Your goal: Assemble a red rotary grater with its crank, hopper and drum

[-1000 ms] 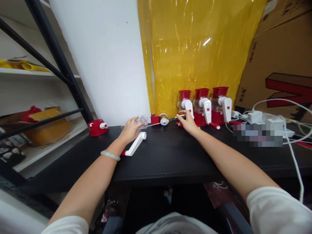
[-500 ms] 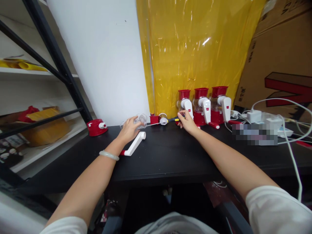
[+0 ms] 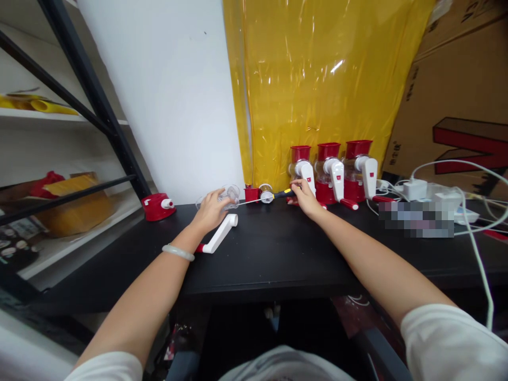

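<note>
Item, far left: one red base (image 3: 157, 207) with a white nozzle, standing alone on the black table (image 3: 270, 259), nothing fitted on top.

Item: your left hand (image 3: 213, 210), a pale bangle (image 3: 178, 252) at the wrist; fingers curled and clamped on a clear plastic body (image 3: 233, 193), held at the back of the table near the white wall panel (image 3: 166, 106).

Item: one white crank (image 3: 219, 234), loose, lying just beside your left wrist, which partly hides its red grip.

Item: one small red box-shaped part (image 3: 251, 194) and one round part (image 3: 266, 194) with a pale end, side by side; whether they are joined you cannot tell from here.

Item: one screwdriver (image 3: 282, 194), black and yellow handle, its shaft aimed left at the clear body; contact at the tip is too small to make out.

Item: your right hand (image 3: 305, 201), thumb and fingers closed together round the handle's end.

Item: three red-and-white hand mills (image 3: 329, 151) in a row, each complete with hopper, clear body and crank.

Condition: three sets whole; one set, as you appear to have it, in separate pieces, with base, body and crank not joined.
</note>
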Demonstrator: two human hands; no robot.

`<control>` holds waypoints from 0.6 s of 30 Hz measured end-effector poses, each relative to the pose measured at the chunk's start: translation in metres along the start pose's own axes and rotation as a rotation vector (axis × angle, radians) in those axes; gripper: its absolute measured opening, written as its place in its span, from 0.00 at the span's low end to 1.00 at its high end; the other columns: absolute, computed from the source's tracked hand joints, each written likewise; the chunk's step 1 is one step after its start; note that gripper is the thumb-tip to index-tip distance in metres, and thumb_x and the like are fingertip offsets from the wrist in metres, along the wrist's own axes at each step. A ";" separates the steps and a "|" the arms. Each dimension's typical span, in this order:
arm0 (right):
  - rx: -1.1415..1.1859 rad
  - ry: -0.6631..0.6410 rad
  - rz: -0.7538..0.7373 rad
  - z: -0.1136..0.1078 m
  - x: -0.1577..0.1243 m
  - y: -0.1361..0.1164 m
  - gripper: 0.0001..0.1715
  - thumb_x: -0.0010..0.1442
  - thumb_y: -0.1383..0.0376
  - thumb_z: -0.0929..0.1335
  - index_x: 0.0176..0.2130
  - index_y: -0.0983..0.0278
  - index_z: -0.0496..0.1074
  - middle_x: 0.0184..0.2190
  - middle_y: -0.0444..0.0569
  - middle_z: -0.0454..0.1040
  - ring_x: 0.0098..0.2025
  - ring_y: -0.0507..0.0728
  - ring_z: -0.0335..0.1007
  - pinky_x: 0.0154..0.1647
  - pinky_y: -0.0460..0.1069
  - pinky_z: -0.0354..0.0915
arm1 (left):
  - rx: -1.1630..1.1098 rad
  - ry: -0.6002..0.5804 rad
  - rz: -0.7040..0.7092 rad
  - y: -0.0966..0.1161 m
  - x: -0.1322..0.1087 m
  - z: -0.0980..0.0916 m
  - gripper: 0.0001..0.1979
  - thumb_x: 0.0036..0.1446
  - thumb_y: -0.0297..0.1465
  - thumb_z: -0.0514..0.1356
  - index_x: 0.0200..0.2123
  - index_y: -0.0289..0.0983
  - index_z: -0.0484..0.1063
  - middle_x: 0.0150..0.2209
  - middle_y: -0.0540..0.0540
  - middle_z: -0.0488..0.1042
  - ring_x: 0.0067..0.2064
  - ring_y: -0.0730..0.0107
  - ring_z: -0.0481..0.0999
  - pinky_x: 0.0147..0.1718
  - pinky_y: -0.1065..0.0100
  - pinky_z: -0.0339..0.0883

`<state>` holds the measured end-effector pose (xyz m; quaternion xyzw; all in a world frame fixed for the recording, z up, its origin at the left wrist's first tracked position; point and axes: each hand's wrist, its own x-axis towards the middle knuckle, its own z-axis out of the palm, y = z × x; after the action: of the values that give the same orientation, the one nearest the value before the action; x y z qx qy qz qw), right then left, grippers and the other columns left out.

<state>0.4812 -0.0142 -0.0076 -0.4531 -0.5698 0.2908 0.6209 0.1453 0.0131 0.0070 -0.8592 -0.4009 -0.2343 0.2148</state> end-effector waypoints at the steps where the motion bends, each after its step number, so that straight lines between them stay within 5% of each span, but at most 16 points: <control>1: 0.050 0.000 0.015 0.001 0.000 0.000 0.21 0.57 0.51 0.65 0.45 0.59 0.58 0.33 0.40 0.68 0.22 0.48 0.70 0.26 0.47 0.71 | 0.002 -0.003 -0.003 0.000 0.000 0.000 0.18 0.57 0.28 0.60 0.50 0.46 0.73 0.63 0.39 0.58 0.64 0.49 0.58 0.60 0.48 0.58; 4: 0.087 -0.024 0.007 0.002 -0.001 0.000 0.23 0.55 0.52 0.67 0.46 0.58 0.57 0.36 0.41 0.69 0.24 0.48 0.72 0.29 0.48 0.72 | -0.004 -0.010 -0.015 0.000 0.000 0.000 0.18 0.56 0.28 0.60 0.50 0.46 0.73 0.63 0.40 0.58 0.64 0.48 0.58 0.60 0.47 0.58; 9: -0.068 -0.021 -0.044 -0.001 -0.003 -0.001 0.21 0.60 0.47 0.63 0.43 0.60 0.60 0.20 0.36 0.64 0.15 0.48 0.61 0.16 0.44 0.60 | -0.022 0.002 -0.009 0.000 0.000 0.000 0.19 0.56 0.28 0.60 0.51 0.48 0.72 0.64 0.43 0.58 0.64 0.49 0.57 0.60 0.47 0.58; 15: 0.148 -0.005 0.002 0.003 -0.002 -0.005 0.20 0.57 0.53 0.67 0.44 0.59 0.59 0.31 0.40 0.69 0.23 0.48 0.72 0.30 0.48 0.72 | -0.032 -0.007 -0.010 0.000 0.000 0.000 0.19 0.56 0.28 0.61 0.51 0.47 0.72 0.64 0.41 0.58 0.64 0.49 0.57 0.60 0.47 0.58; 18: 0.040 -0.039 -0.048 0.001 -0.003 -0.005 0.23 0.58 0.47 0.66 0.43 0.61 0.61 0.22 0.37 0.67 0.17 0.49 0.66 0.19 0.45 0.65 | -0.041 -0.006 -0.014 0.000 0.000 0.000 0.18 0.56 0.28 0.61 0.51 0.46 0.72 0.64 0.41 0.58 0.64 0.49 0.58 0.60 0.47 0.59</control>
<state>0.4789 -0.0190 -0.0049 -0.4210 -0.5865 0.2961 0.6254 0.1455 0.0127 0.0065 -0.8611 -0.4028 -0.2415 0.1946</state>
